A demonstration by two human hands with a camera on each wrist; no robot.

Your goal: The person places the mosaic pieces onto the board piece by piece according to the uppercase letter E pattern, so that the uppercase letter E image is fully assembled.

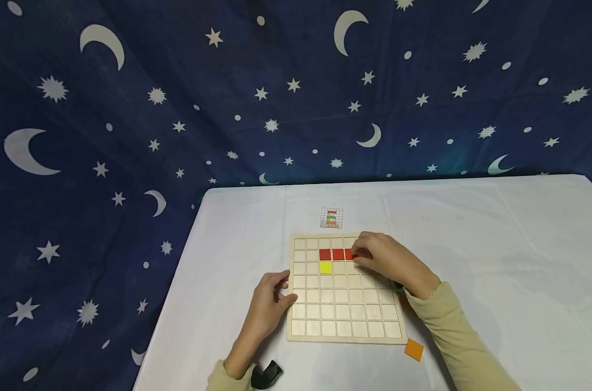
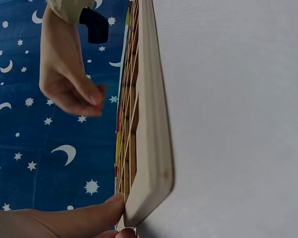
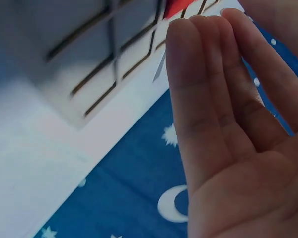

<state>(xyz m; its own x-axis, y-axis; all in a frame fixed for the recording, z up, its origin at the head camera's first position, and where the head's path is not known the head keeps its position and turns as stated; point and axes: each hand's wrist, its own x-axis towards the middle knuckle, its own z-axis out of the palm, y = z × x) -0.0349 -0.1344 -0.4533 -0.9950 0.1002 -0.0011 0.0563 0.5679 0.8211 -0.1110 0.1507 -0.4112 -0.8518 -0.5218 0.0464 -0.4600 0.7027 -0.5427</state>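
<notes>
A square wooden grid board [image 1: 347, 312] lies on the table. My left hand [image 1: 268, 304] pinches its left edge; the thumb [image 2: 102, 213] shows at the rim in the left wrist view. A row of red tiles [image 1: 338, 254] sits in the board's second row. Below the leftmost red one is a yellow tile [image 1: 326, 267]. My right hand [image 1: 386, 255] is over the board's upper right, fingers bent, fingertips at the rightmost red tile [image 1: 349, 254] and covering part of it. Whether the fingers hold that tile I cannot tell.
A small printed pattern card [image 1: 331, 218] lies behind the board. One orange tile [image 1: 414, 349] rests on the white tablecloth [image 1: 510, 271] near the board's front right corner. Behind the table hangs a dark blue cloth [image 1: 305, 54] with moons and stars.
</notes>
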